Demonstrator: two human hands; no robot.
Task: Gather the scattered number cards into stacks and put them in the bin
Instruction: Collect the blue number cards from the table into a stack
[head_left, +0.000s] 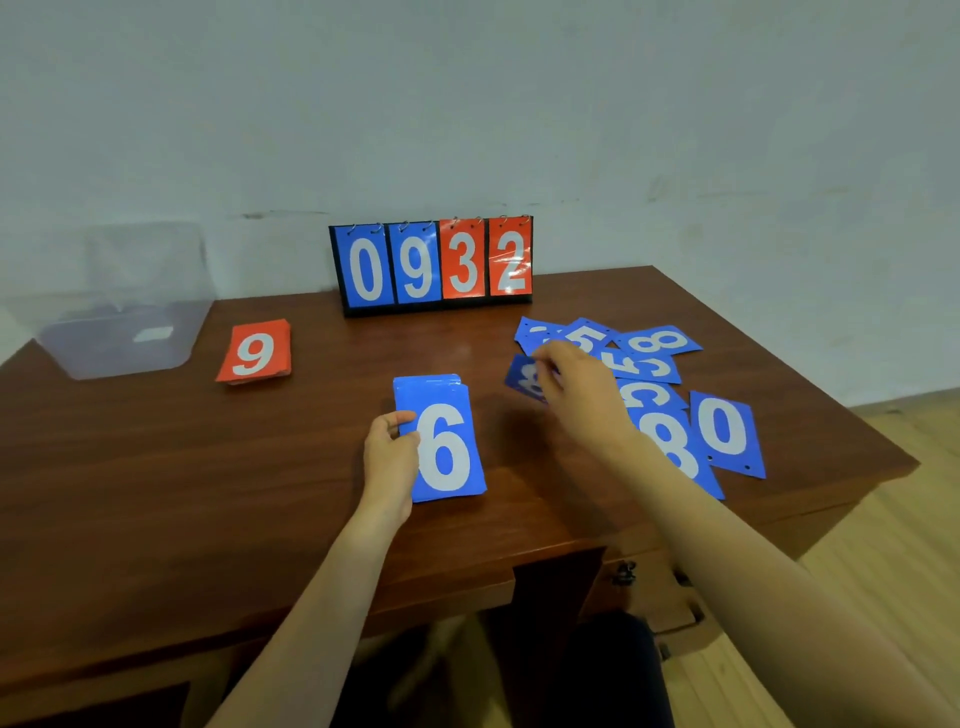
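Step in hand: collecting loose blue cards onto a held pile. The left hand (389, 452) grips the blue stack (441, 441) by its left edge, thumb over the top card, a 6; the stack sits at the table's (156, 493) centre, long axis running six to twelve o'clock, leaning slightly to eleven, digit upright to the person. The right hand (576, 384) pinches a single card (522, 376) at the nine o'clock edge of the scattered cards (660, 364), which lie overlapped at two o'clock, digits facing several ways; its digit is too blurred to read. Recommended: lift the card clear of its neighbours, turn it long axis to match the pile, then square the edges. The red stack (255, 352), a 9 on top, lies at ten o'clock just beside the bin (119, 332); neither pile is binned yet.
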